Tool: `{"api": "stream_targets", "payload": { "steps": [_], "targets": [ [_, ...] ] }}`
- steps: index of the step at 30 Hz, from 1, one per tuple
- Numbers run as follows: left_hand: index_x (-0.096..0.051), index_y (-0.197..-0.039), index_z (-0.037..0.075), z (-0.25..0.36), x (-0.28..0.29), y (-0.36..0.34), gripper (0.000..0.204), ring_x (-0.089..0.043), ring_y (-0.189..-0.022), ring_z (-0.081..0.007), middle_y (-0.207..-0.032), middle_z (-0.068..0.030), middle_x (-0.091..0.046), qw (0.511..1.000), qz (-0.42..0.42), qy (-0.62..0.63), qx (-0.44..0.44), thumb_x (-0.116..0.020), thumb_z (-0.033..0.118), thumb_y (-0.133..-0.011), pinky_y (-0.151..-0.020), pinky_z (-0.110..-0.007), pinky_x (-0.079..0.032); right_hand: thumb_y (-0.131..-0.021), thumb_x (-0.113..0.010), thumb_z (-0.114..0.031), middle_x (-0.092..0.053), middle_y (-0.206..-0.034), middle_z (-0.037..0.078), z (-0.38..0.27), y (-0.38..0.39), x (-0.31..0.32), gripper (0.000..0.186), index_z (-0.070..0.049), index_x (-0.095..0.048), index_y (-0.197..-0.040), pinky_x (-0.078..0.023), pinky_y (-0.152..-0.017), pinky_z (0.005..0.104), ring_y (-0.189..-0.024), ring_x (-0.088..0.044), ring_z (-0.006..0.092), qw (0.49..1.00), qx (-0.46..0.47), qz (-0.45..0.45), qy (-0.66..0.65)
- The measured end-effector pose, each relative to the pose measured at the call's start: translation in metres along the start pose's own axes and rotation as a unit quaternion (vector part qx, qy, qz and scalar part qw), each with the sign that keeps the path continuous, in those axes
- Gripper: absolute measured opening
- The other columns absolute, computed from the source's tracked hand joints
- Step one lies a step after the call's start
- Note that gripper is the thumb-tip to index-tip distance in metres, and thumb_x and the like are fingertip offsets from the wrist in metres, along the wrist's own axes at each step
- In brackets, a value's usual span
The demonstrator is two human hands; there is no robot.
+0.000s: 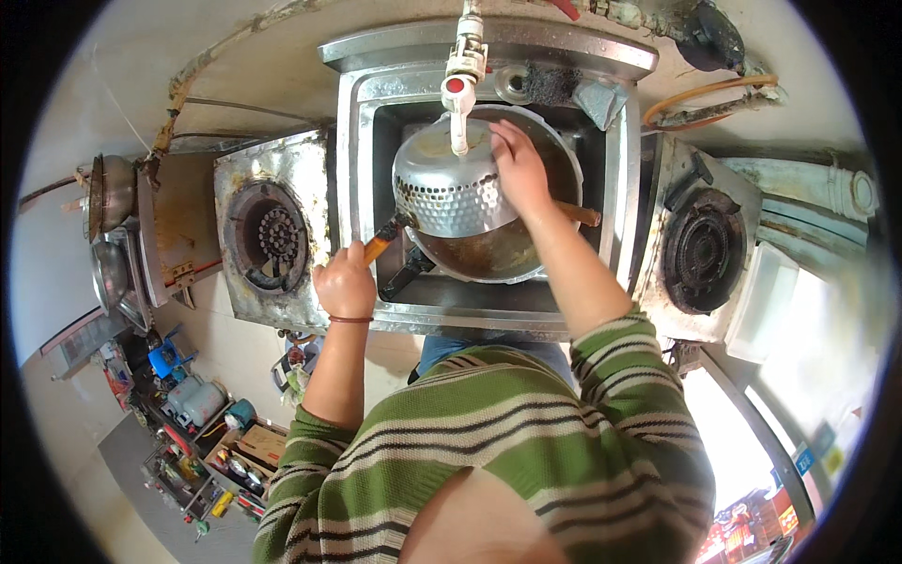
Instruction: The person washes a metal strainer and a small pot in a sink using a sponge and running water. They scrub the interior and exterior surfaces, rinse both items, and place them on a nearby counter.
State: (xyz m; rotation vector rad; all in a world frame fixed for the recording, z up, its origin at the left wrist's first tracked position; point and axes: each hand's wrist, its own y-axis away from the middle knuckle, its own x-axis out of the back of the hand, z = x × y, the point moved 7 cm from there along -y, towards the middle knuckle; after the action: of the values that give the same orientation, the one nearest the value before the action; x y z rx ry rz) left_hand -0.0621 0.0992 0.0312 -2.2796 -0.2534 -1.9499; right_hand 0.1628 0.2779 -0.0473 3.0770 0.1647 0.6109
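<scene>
My left hand [345, 282] grips the orange-tipped handle [381, 242] of a metal colander ladle [449, 188], which is turned bottom-up over a wok [512, 254] inside a steel sink [362, 141]. My right hand [519, 169] rests flat on the right side of the ladle's bowl, fingers spread over it. A white tap with a red knob [458, 94] hangs straight above the ladle. The wok's brown wooden handle [578, 214] sticks out to the right under my forearm.
A burner [272, 240] sits left of the sink and another burner [700, 249] to the right. A dark scouring pad [550, 85] lies on the sink's back ledge. Pots [111, 193] hang at the far left; shelves with bottles and boxes [211, 442] stand lower left.
</scene>
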Motion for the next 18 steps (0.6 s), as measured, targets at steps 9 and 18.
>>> {"api": "stream_targets", "payload": {
  "steps": [9, 18],
  "targets": [
    [-0.052, -0.076, 0.015, 0.02, 0.018, -0.027, 0.01, -0.058, -0.063, -0.0201, -0.064, 0.0, -0.054, 0.995, 0.098, -0.004, 0.008, -0.058, 0.009, -0.07, -0.06, -0.037, -0.038, -0.078, -0.058, -0.032, -0.047, -0.126, 0.008, -0.089, 0.062, -0.029, 0.044, -0.023, -0.054, -0.121, -0.021, -0.102, 0.0539, -0.125, -0.036, 0.0298, 0.897, 0.284, 0.039, 0.337],
    [-0.053, -0.075, 0.016, 0.004, 0.024, -0.022, 0.006, -0.053, -0.06, -0.0136, -0.065, 0.0043, -0.051, 0.975, 0.208, -0.045, -0.069, -0.055, 0.012, -0.071, -0.056, -0.031, -0.032, -0.093, -0.045, -0.035, -0.054, -0.122, 0.007, 0.056, -0.028, 0.009, 0.043, -0.007, -0.051, -0.124, -0.035, -0.098, 0.0319, -0.112, -0.05, 0.0187, 0.865, -0.323, -0.134, -0.36]
  ]
}}
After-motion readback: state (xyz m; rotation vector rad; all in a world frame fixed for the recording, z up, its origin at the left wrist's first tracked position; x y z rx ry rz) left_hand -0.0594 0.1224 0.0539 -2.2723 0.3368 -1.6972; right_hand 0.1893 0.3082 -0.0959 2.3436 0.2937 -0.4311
